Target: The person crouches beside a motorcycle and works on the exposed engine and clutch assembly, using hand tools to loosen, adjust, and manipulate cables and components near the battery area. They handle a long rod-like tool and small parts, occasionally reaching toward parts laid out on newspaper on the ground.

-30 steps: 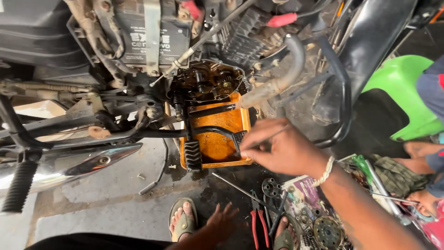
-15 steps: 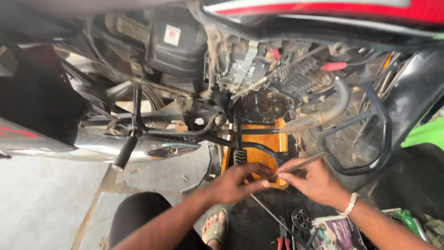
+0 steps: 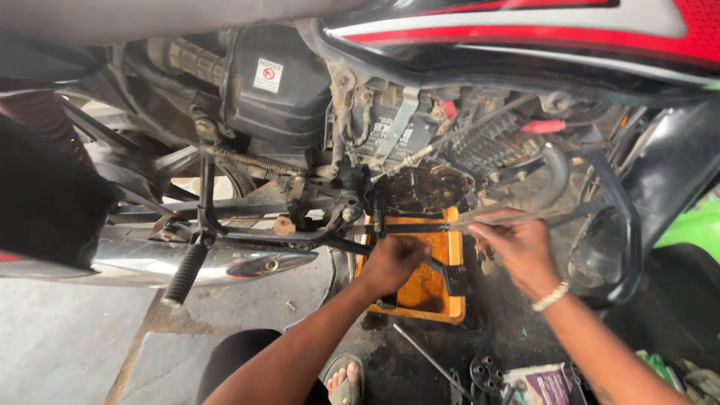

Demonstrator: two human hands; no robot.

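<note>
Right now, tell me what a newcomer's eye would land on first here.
First, the orange drain tray on the floor at centre, under the motorcycle's opened, oily engine. The left hand reaches in at the tray's upper left edge, while the right hand, a pale bracelet on its wrist, pinches a thin rod-like tool just below the engine. Along the top right runs the red, white and black fuel tank.

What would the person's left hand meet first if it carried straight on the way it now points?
Probably the open engine casing just above the left hand; depth is unclear.
</note>
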